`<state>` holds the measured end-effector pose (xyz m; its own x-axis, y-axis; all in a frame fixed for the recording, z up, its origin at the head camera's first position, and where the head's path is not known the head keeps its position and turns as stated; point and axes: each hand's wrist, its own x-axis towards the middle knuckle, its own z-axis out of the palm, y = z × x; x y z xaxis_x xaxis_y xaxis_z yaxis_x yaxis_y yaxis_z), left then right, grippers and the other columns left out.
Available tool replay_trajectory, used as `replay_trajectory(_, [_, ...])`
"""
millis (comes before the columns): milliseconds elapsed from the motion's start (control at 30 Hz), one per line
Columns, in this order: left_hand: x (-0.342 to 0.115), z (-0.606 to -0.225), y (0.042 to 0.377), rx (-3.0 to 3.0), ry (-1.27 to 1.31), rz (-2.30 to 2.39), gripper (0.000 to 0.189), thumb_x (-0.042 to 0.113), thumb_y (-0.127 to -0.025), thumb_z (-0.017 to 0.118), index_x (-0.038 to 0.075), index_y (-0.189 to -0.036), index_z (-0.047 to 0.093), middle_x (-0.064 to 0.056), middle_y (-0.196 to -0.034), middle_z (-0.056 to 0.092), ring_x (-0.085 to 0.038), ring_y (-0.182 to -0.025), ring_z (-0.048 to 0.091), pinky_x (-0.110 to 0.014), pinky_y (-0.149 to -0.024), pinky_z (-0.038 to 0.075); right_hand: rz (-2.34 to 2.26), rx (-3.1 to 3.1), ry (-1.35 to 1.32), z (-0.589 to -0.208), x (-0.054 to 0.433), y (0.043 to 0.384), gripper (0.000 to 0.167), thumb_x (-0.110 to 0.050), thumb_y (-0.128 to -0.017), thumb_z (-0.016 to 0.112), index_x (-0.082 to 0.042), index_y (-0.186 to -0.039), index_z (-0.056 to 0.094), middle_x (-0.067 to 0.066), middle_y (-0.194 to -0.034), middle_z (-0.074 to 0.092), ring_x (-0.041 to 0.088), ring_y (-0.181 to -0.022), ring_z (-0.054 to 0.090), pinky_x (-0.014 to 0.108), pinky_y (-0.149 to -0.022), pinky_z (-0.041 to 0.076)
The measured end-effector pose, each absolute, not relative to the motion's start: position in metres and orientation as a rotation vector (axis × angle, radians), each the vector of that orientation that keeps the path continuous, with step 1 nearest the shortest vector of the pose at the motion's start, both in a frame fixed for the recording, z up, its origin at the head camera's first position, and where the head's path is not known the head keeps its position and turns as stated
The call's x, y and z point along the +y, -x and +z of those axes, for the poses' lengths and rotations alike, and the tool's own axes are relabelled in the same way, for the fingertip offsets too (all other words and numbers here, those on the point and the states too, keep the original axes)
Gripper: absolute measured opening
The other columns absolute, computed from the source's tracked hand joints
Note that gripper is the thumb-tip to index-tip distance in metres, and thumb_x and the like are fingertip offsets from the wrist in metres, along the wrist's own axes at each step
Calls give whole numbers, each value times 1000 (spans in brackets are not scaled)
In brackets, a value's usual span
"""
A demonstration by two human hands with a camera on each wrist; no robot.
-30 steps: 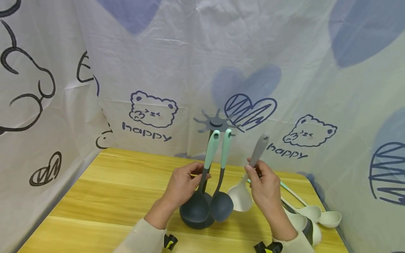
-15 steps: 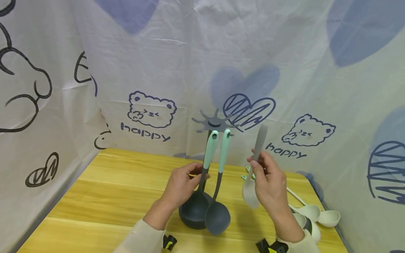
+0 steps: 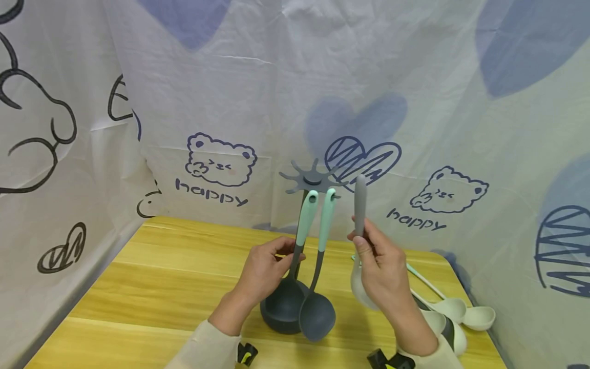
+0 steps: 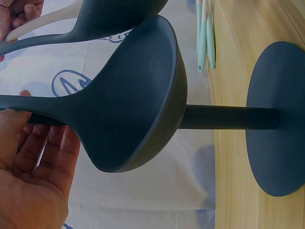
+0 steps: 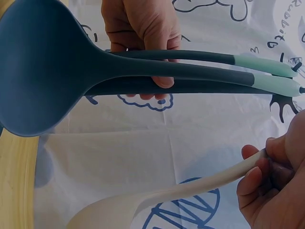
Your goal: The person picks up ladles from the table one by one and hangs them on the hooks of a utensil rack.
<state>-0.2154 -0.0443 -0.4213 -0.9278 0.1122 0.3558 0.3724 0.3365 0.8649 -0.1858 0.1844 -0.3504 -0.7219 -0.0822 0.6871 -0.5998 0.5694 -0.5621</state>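
My left hand [image 3: 265,269] grips the pole of a dark utensil stand [image 4: 228,117], which has a round base and a crown of hooks [image 3: 313,180] on top. Two dark ladles with mint handles hang there: one ladle [image 3: 287,302] right by my left fingers, the other ladle [image 3: 318,316] to its right. My right hand [image 3: 382,269] pinches a white ladle [image 5: 190,188] around its grey handle, held upright just right of the stand. In the head view my right hand partly covers the white bowl.
Several white utensils lie at the table's right side, among them a white ladle [image 3: 479,318]; their mint handles [image 4: 202,40] also show in the left wrist view. The wooden table [image 3: 161,287] backs onto a printed cloth [image 3: 276,102].
My right hand moved right, then back left, and turned the white ladle so its handle stands nearly vertical. The right dark ladle swung slightly lower and left. My left hand stayed on the pole.
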Motion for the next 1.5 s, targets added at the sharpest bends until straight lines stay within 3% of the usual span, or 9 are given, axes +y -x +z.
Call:
replay_trajectory(300, [-45,-421,216,-2361,446,-1641,15,14,-98,77,21,-110,77,9,-99,78,-11,-99,74,-29,-85,62,1086,-2210,-566,-349,181,187,35,-3,-106,59,-10,-139,67,4,-103,77,14,-92,68,11,-81,48])
replay_trajectory(700, [-45,-419,214,-2363,445,-1648,15,15,-98,77,22,-111,77,9,-100,78,-12,-100,74,-28,-85,62,1078,-2249,-541,-350,177,188,34,-5,-105,63,-11,-138,67,5,-104,77,16,-92,71,13,-78,50])
replay_trajectory(1033, [-45,-420,215,-2361,448,-1645,14,17,-96,79,23,-110,78,9,-100,78,-11,-99,74,-29,-85,62,1070,-2276,-581,-352,169,192,31,-4,-104,64,-10,-133,69,5,-106,77,16,-93,71,27,-72,55])
replay_trajectory(1267, [-45,-420,215,-2360,462,-1629,15,19,-96,79,19,-111,78,9,-100,78,-11,-100,74,-30,-86,63,1069,-2288,-589,-353,163,197,19,-7,-104,64,-10,-121,71,6,-104,75,15,-87,67,29,-70,55])
replay_trajectory(1500, [-46,-420,215,-2372,451,-1622,14,19,-96,79,20,-110,78,8,-100,78,-12,-99,74,-32,-87,63,1147,-2297,-623,-354,159,196,31,-7,-105,62,-10,-136,68,8,-110,77,17,-92,72,29,-73,59])
